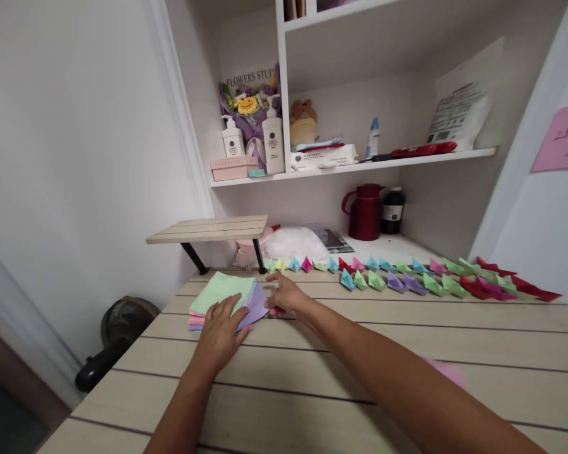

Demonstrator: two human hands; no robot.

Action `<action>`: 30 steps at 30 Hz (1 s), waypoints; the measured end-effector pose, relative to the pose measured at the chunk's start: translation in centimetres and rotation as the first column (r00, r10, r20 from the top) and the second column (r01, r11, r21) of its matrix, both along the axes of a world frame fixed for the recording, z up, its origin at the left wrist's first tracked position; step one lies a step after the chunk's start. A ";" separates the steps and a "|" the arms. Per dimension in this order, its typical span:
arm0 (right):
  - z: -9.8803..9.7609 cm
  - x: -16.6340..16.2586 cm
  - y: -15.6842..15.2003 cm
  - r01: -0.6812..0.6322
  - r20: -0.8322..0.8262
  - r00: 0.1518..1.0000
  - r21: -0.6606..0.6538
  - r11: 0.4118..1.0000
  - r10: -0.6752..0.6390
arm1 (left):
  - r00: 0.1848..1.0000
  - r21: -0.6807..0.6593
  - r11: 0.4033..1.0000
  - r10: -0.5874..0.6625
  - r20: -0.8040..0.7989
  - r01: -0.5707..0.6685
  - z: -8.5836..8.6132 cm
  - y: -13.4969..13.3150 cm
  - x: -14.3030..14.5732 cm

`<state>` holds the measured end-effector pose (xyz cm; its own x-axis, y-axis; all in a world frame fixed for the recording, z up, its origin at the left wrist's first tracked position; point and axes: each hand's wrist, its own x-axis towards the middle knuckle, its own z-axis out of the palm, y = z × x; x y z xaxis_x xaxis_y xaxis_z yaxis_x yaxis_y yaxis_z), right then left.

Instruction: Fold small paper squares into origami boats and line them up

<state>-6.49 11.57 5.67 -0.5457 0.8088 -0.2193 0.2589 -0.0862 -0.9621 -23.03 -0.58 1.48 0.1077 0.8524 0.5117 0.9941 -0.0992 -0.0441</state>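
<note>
A stack of coloured paper sheets (223, 291), light green on top with pink, orange and purple edges below, lies at the left of the table. My left hand (220, 328) rests on the stack with its fingers stretched and spread, pressing on the sheets. From the stack's right side a purple paper sheet (255, 307) sticks out. Its right corner is pinched between the thumb and fingers of my right hand (284, 296). The far part of the purple sheet is hidden under the green one and my left fingers.
Folded paper boats (376, 280) in many colours stand in two rows along the back. A small raised shelf (208, 228) is behind the stack. A pink paper (447, 373) lies partly behind my right forearm. A red jug (365, 214) stands farther back.
</note>
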 end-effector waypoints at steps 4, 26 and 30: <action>1.7 2.5 1.1 -0.034 -0.010 0.999 0.030 0.999 0.035 | 0.999 0.008 1.000 -0.025 0.045 0.025 -0.1 0.1 -0.1; 6.3 -1.6 -1.0 -0.041 -0.763 0.641 0.072 0.997 0.082 | 0.498 0.281 0.568 0.270 0.824 -0.773 0.3 -1.3 -3.3; 6.7 -5.9 -2.4 0.001 -0.785 0.618 0.059 0.998 0.046 | 0.434 0.260 0.561 0.202 0.878 -0.786 -0.4 -1.1 -4.8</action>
